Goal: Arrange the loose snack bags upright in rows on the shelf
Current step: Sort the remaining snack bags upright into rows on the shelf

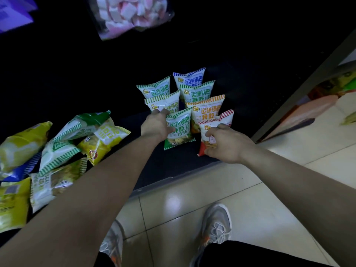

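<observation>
At centre frame, the left hand [157, 125] grips the left edge of a green-striped snack bag [179, 129] standing upright on the dark shelf [173, 166]. The right hand [227, 144] pinches a red-striped snack bag [215, 125] just beside it. More upright bags [194, 91] stand in rows behind. Loose bags [57, 151] lie heaped at lower left.

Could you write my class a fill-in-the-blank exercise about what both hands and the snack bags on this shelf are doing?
1. The right hand grips the upright ____-striped snack bag.
2. The left hand touches the front green-striped snack bag, which stands ____.
3. The loose pile of yellow and green bags lies to the person's ____.

Missing words: red; upright; left
</observation>
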The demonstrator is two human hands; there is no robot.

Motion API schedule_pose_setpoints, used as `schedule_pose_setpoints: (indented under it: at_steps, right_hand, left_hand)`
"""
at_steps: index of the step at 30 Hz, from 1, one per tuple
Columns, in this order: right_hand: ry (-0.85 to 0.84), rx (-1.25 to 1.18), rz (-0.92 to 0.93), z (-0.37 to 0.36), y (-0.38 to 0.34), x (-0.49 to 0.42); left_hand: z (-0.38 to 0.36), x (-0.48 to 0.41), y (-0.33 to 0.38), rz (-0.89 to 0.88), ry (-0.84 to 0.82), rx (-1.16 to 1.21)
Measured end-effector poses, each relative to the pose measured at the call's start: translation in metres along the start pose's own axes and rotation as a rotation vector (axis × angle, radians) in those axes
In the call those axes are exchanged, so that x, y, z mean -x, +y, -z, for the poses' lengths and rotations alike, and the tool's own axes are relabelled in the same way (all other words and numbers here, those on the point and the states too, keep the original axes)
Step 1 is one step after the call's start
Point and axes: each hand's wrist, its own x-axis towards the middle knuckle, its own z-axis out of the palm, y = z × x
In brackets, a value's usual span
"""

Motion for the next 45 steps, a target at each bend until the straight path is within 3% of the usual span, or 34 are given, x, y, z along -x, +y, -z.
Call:
schedule_pose_setpoints:
  at_steps: [8, 15, 22, 26, 30, 38, 45]
  right_hand:
    - [0.024, 0.052, 0.078, 0.014, -0.049, 0.002]
    - [-0.029, 0.195, 0.258, 0.011, -0.154, 0.000]
    - [-0.052, 0.176, 0.334, -0.041, -0.267, -0.058]
    - [-0.032, 0.003, 0.294, -0.070, -0.314, -0.112]
    - [0.102, -0.190, 0.232, -0.084, -0.351, -0.159]
    - [0.295, -0.328, 0.278, -0.086, -0.366, -0.193]
    - [0.387, -0.381, 0.413, -0.036, -0.316, -0.131]
  left_hand:
    - [0.072, 0.032, -0.024, -0.082, -0.105, -0.101]
    - [0.162, 0.135, -0.137, -0.124, -0.225, -0.317]
    - [0.179, 0.189, -0.269, 0.178, -0.065, -0.169]
    - [0.175, 0.178, -0.309, 0.260, -0.022, -0.059]
    - [0.174, 0.153, -0.324, 0.267, 0.076, 0.058]
    - [0.161, 0.141, -0.329, 0.270, 0.024, 0.059]
    - [0.173, 0.146, -0.304, 0.229, 0.037, 0.056]
